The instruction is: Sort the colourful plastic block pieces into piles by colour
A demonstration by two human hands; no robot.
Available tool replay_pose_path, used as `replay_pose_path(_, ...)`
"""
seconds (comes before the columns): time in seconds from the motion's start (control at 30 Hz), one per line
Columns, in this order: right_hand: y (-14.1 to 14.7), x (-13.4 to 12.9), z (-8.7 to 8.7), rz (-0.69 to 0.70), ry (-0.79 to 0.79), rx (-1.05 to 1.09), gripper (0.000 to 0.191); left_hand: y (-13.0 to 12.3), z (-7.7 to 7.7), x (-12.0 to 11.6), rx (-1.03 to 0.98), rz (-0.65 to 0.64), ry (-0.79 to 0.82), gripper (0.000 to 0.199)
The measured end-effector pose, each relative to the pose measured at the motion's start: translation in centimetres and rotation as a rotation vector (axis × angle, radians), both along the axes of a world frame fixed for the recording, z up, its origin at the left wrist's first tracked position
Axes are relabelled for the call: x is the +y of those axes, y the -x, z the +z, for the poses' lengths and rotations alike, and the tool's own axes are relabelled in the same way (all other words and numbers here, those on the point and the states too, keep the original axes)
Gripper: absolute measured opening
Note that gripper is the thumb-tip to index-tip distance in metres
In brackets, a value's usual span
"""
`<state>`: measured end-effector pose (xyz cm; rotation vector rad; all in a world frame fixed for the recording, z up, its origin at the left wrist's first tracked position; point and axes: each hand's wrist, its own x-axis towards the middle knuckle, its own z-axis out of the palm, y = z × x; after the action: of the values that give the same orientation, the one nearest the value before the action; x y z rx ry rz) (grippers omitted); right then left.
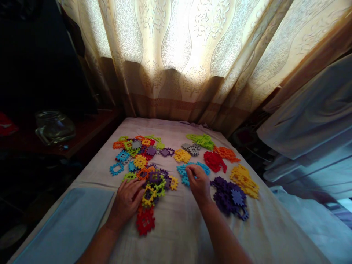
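Observation:
My left hand (128,198) rests at the near left edge of a mixed pile of plastic toothed pieces, its fingers spread loosely beside a lime piece (129,176) and an orange one (143,173). Yellow-green pieces (154,193) and red pieces (145,221) lie to its right. My right hand (198,181) is over the blue pile (183,172), thumb and fingertips pinched together; anything between them is too small or hidden to name. Right of that hand is a dark purple pile (227,196).
Single-colour piles in lime (202,141), grey (193,149), red (214,161), orange (227,154) and yellow (244,180) lie on the sheet-covered surface (176,234). A blue cloth (68,223) is at left. A glass jar (55,126) stands on a side table.

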<state>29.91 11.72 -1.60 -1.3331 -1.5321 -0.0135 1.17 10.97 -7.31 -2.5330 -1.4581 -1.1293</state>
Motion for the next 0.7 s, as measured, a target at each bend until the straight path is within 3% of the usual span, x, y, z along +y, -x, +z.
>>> replay_pose_path(0.13,-4.8,0.2,-0.9,-0.179,-0.061,-0.062,0.032,0.0,0.1,0.0,-0.005,-0.001,0.016,0.028)
replay_pose_path(0.23,-6.7,-0.1,-2.2,-0.284,-0.027,-0.086,0.038,0.0,0.3,0.0,-0.015,-0.001,0.028,0.028)
replay_pose_path(0.43,-7.0,-0.6,-3.9,-0.301,0.04,-0.132,0.041,0.1,0.4,0.1,-0.041,-0.012,0.042,0.027)
replay_pose_path(0.7,-6.7,-1.1,-3.4,-0.321,0.017,-0.239,0.039,0.1,0.3,0.1,-0.056,-0.008,0.018,0.025)
